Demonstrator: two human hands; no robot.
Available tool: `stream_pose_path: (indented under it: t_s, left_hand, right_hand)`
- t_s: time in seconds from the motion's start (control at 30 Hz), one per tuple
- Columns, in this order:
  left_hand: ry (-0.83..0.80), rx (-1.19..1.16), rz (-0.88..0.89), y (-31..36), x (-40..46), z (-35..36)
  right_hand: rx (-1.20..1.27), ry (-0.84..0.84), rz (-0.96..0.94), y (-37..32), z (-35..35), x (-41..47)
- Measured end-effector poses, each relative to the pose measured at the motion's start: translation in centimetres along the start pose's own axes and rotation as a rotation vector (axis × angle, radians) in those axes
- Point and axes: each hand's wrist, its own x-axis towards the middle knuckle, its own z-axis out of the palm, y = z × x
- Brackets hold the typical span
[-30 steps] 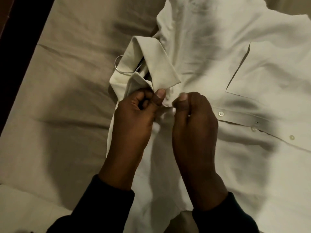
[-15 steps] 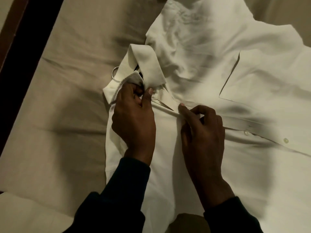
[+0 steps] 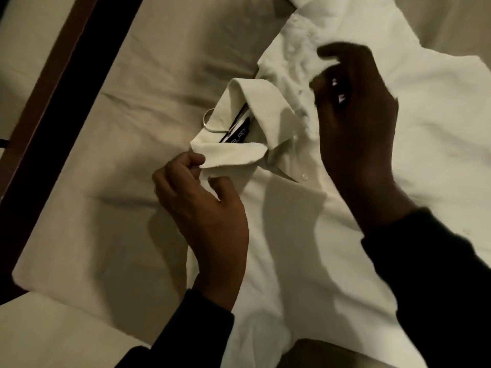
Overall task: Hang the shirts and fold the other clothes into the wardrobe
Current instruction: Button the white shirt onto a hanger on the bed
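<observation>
Shirt (image 3: 305, 235) of creased white cotton, left hand (image 3: 202, 205) pinching pointed collar (image 3: 233, 158), right hand (image 3: 356, 123) fingers loosely curled, empty.

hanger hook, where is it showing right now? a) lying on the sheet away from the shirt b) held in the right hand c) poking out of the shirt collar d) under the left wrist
c: the metal hanger hook curves out of the open collar of the white shirt, beside the dark label, with neither hand on it.
</observation>
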Motion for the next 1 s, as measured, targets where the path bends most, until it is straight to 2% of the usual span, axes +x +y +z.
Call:
stream_pose_path:
  t_s: [0.07,0.1,0.17,0.23,0.37,0.47,0.6,0.7,0.77,0.83,0.9,1.0]
  left_hand:
    - [0.025,0.039,-0.072,-1.1,0.7,-0.1]
    - [-0.002,0.019,-0.133,-1.5,1.0,-0.2]
    - [-0.099,-0.019,-0.223,-2.0,1.5,-0.3]
    - [-0.191,-0.001,-0.215,-1.9,1.7,-0.6]
    - [-0.309,-0.033,-0.268,-1.5,2.4,-1.2]
    - [-0.342,-0.16,-0.363,-0.9,2.3,-2.1]
    - [-0.396,-0.381,-0.381,0.5,1.6,-3.8]
    - [-0.449,-0.386,-0.328,0.8,2.2,-3.8]
    - [-0.499,-0.345,-0.271,0.7,2.9,-3.7]
    - [-0.528,-0.309,-0.221,0.1,3.5,-3.7]
    - [-0.495,-0.244,-0.169,-0.8,3.8,-4.0]
    - [-0.455,-0.18,-0.193,-2.6,3.7,-4.3]
  right_hand:
    - [-0.003,-0.096,-0.1,-0.9,1.5,3.0]
    - [-0.029,-0.201,-0.153,-1.5,2.5,4.2]
    - [-0.21,-0.507,-0.267,-2.3,4.9,5.7]
    - [-0.476,-0.782,-0.405,-2.5,6.9,6.1]
    - [-0.669,-0.941,-0.517,-2.8,7.4,5.6]
    - [-0.619,-1.074,-0.473,-3.4,6.5,5.7]
    - [-0.267,-1.108,-0.353,-5.3,4.7,5.9]
    - [-0.249,-1.147,-0.371,-6.6,4.0,6.1]
    - [-0.18,-1.025,-0.389,-7.0,3.6,6.5]
    - [-0.002,-0.841,-0.303,-7.2,3.2,7.0]
    - [0.044,-0.795,-0.281,-7.3,3.5,7.1]
    - [0.006,-0.695,-0.303,-6.7,4.6,7.0]
